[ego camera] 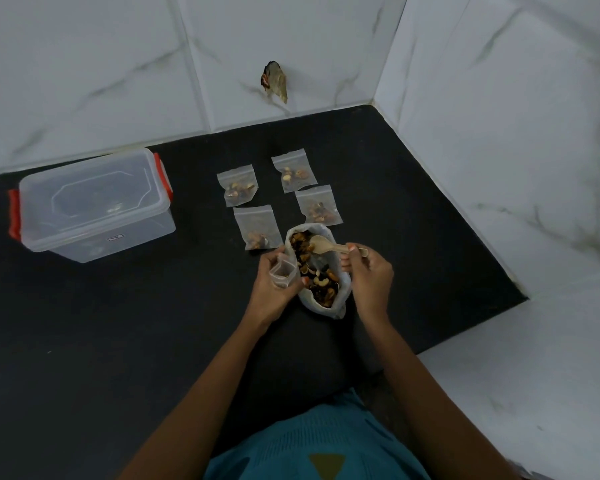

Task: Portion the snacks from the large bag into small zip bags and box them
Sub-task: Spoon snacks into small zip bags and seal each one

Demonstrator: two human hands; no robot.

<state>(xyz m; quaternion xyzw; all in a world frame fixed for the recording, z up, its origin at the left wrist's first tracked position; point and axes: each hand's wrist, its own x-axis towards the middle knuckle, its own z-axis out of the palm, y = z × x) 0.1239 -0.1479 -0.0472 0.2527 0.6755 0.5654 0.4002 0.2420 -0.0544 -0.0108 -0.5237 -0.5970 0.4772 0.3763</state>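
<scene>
Counter [118,323], four filled bags [237,189] [293,174] [318,209] [259,231] (one box [94,206]), left hand [274,285] holds fifth bag [283,271], right hand [369,275] grips spoon [326,245]

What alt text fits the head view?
A person's right hand holds a small wooden spoon over an open white bag of mixed nuts; the left hand holds a small clear zip bag. Four filled zip bags lie beyond it.

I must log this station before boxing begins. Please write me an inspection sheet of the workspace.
Surface: black countertop.
Job's things: open large bag of mixed nuts; four filled zip bags lying behind it; clear lidded box at left.
Clutter: nothing seen.
Hands: left hand holds a fifth zip bag, open; right hand holds a wooden spoon over the large bag.
Cables: nothing seen.
Surroundings: white marbled wall tiles, one with a brownish patch.
</scene>
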